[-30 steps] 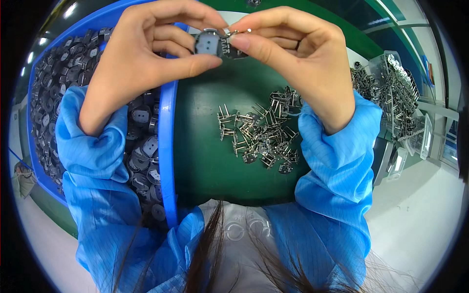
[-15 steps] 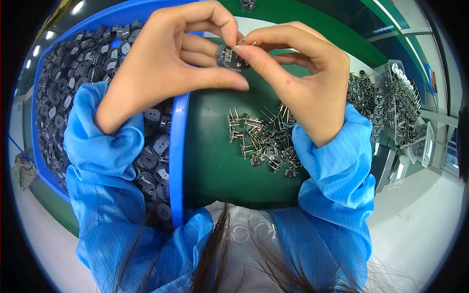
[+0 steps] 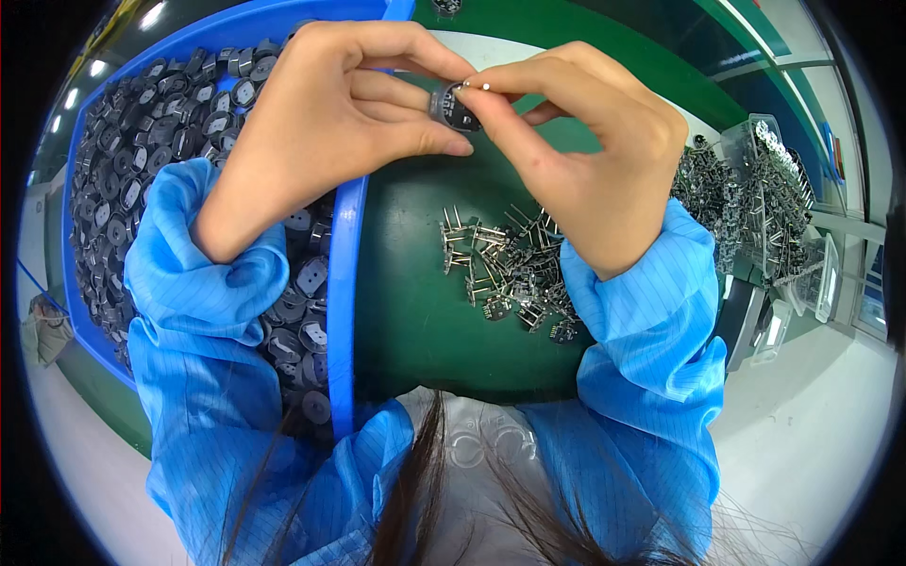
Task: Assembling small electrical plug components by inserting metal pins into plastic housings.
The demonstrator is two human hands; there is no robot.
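Between my hands is a small round black housing [image 3: 440,104] with a dark circuit board [image 3: 461,110] at its open face. My left hand [image 3: 321,123] has its fingers and thumb curled round the housing. From the other side, my right hand [image 3: 599,141] pinches the board's thin metal pins [image 3: 483,86] between thumb and index finger. The fingers partly cover both parts, and I cannot tell how deep the board sits in the housing. Below my right hand, a pile of small circuit boards with long pins [image 3: 510,274] lies on the green work surface [image 3: 406,321].
A big blue tray [image 3: 344,292] full of round black housings [image 3: 113,179] stands on the left, under my left forearm. At the right are more pinned boards [image 3: 700,193] and a clear plastic box [image 3: 769,203] heaped with them. Another small part [image 3: 446,7] lies at the far edge.
The housing and board have shifted slightly right and turned between my fingers. My left thumb has moved up and left, and my right hand has moved slightly right.
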